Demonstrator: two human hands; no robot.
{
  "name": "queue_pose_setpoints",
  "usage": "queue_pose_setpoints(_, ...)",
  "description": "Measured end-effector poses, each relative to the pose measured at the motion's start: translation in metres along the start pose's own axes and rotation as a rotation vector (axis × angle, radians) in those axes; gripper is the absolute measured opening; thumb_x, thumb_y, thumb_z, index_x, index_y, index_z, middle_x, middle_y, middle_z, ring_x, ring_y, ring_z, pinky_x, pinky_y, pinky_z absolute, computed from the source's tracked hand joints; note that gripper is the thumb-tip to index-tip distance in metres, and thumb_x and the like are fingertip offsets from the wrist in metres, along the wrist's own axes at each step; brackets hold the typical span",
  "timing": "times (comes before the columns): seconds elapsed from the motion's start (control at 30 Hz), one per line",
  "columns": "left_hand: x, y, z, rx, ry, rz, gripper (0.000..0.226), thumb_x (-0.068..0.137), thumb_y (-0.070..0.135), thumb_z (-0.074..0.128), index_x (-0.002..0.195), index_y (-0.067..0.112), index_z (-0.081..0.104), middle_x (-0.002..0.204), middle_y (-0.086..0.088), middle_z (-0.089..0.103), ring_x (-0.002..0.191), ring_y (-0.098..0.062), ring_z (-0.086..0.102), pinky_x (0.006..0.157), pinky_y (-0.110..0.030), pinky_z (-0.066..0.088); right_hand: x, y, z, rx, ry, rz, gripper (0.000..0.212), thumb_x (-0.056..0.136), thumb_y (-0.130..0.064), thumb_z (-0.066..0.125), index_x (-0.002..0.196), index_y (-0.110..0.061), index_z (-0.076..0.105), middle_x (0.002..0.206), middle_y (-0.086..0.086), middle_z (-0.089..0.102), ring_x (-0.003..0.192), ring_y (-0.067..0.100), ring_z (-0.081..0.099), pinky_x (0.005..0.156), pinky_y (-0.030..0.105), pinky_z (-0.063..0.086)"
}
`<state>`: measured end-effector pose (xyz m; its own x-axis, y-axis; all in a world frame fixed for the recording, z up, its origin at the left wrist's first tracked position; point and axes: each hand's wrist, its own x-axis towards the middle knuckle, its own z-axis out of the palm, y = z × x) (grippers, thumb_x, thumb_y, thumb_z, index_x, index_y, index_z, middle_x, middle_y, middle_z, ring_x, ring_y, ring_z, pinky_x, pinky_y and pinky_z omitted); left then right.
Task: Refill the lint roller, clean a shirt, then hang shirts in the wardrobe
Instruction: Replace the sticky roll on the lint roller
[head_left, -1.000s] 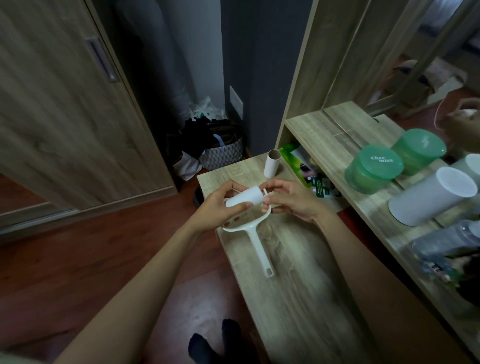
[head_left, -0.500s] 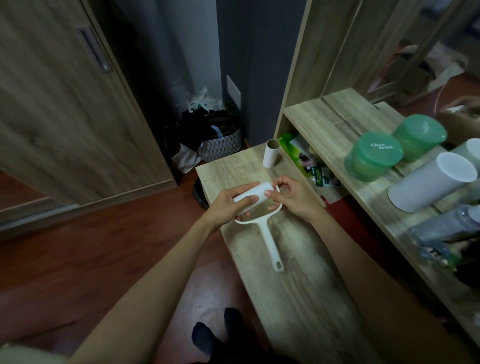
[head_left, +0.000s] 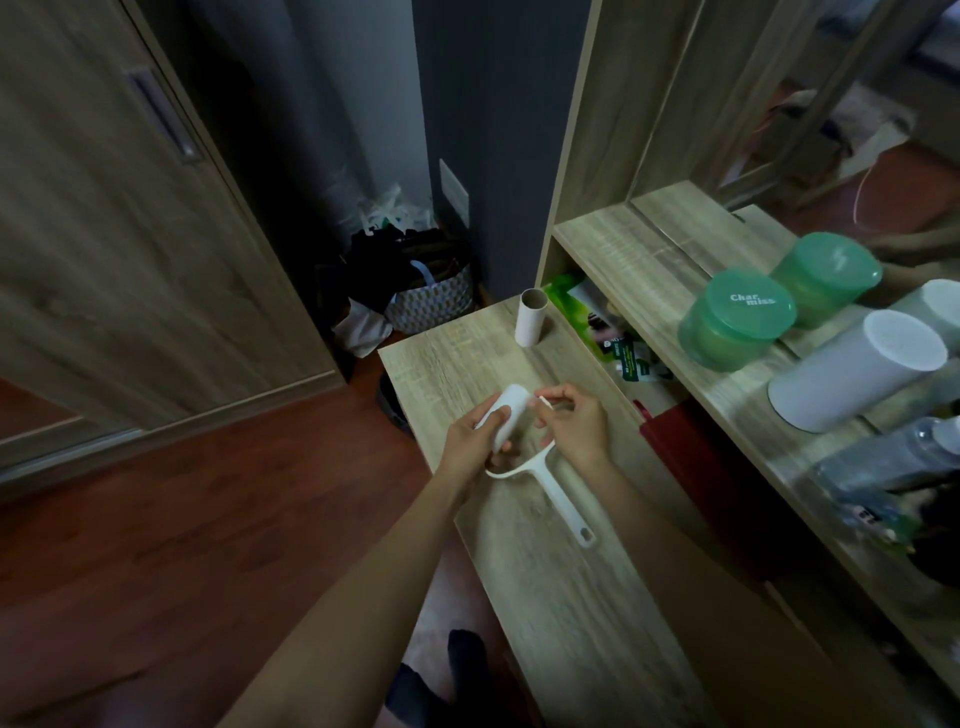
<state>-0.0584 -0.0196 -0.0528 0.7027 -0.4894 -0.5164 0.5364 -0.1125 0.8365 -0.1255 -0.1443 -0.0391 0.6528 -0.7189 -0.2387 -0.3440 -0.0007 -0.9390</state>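
Left hand (head_left: 470, 439) grips a white cylindrical roll (head_left: 508, 413); right hand (head_left: 576, 423) pinches a white plastic roller frame (head_left: 563, 499). Right of the frame, a green round lid (head_left: 750, 301) reads "Char miss".

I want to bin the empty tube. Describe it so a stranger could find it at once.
Look at the low wooden table. At its far end, beside the shelf unit, a tube stands upright. Unlike the white roll in the left hand, it is hollow, open-topped and untouched.

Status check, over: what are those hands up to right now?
Left hand grips refill roll. Right hand pinches roller frame. Empty tube stands apart, behind.
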Motion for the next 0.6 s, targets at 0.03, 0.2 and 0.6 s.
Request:
queue_pose_setpoints(0.03,0.001,-0.002,0.0,-0.016,0.019,-0.014,0.04,0.092,0.021,0.063,0.131,0.012,0.06,0.071,-0.01,0.064,0.042,-0.009,0.054,0.038,-0.018,0.04,0.0,0.003,0.001,0.008,-0.009,0.01,0.01,0.082,-0.003,0.07,0.091,-0.007,0.066,0.079,0.01,0.065,0.049,0.002,0.062,0.041,0.024,0.052)
queue_pose_setpoints(0.2,0.016,-0.006,-0.014,-0.091,0.096,0.008,0.042,0.093,0.023,0.061,0.134,0.017,0.056,0.098,-0.013,0.068,0.054,-0.013,0.063,0.043,-0.021,0.048,0.006,0.013,-0.004,0.077,-0.028,0.098,0.021,0.079,-0.002,0.073,0.1,-0.002,0.072,0.074,0.011,0.069,0.061,0.016,0.064,0.049,0.025,0.054)
queue_pose_setpoints(0.6,0.028,0.01,-0.041,0.223,0.045,0.081,0.036,0.094,0.018,0.06,0.128,0.008,0.053,0.1,-0.011,0.067,0.063,-0.008,0.067,0.052,-0.016,0.05,0.03,0.044,-0.01,-0.276,0.076,0.013,0.019,0.079,-0.012,0.074,0.097,-0.005,0.075,0.096,0.01,0.074,0.085,0.017,0.065,0.077,0.022,0.047)
